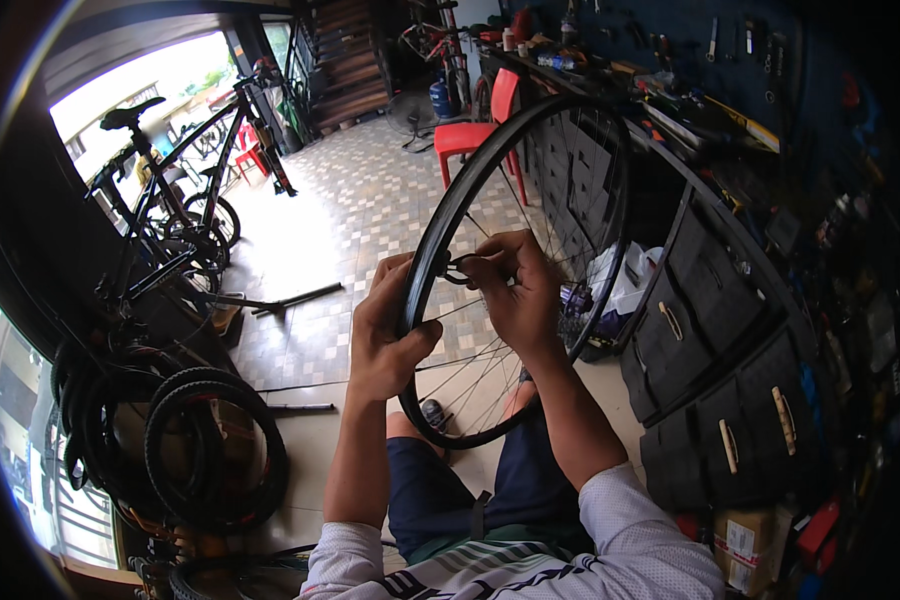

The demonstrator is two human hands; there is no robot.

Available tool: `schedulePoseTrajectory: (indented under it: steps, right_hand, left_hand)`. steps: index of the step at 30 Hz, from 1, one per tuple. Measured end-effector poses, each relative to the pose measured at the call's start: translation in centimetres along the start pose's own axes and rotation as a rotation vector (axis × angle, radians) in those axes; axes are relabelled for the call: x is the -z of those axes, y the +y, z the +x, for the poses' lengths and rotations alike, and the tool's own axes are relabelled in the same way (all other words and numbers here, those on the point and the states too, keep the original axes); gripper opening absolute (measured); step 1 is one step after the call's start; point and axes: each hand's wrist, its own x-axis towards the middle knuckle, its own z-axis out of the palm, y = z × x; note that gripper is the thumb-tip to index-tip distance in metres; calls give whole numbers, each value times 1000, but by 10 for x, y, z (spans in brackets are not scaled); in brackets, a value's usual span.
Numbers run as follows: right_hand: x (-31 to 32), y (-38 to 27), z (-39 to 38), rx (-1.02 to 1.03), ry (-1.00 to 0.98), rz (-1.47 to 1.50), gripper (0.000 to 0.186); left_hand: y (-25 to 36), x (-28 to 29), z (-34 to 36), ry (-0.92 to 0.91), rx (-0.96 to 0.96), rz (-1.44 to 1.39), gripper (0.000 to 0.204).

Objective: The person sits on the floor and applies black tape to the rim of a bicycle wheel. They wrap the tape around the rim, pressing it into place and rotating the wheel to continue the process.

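A black bicycle wheel (440, 215) stands tilted in front of me, its thin spokes running to a hub low on the right. My left hand (390, 325) is wrapped round the near left side of the rim, thumb on the inner side. On the inside of that same rim, my right hand (515, 290) is closed in a pinch. Between its thumb and fingers is a small dark looped piece (458, 268), touching or very close to the rim; its kind is too small to make out.
A red chair (470, 135) stands beyond the wheel. Bicycles (170, 190) and several tires (215, 450) are at the left. Along the right run grey drawers (705, 290) under a cluttered workbench (690, 120). A cardboard box (742, 545) sits low right.
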Motion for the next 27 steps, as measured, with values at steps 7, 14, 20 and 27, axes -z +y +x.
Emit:
schedulePoseTrajectory:
  steps: [7, 14, 20, 27]
  right_hand:
    - [10, -2, 7, 157, -184, -167, 26]
    - [6, 5, -4, 236, -161, -238, 47]
    - [-5, 5, 8, -71, -8, 86, 20]
    - [-4, 1, 13, 75, -201, -162, 24]
  left_hand:
    - [-10, 5, 3, -26, 8, -123, 72]
    - [-14, 4, 1, 14, 54, -191, 69]
    - [-16, 8, 3, -14, -43, -42, 70]
    - [-36, 21, 12, -23, 58, -196, 70]
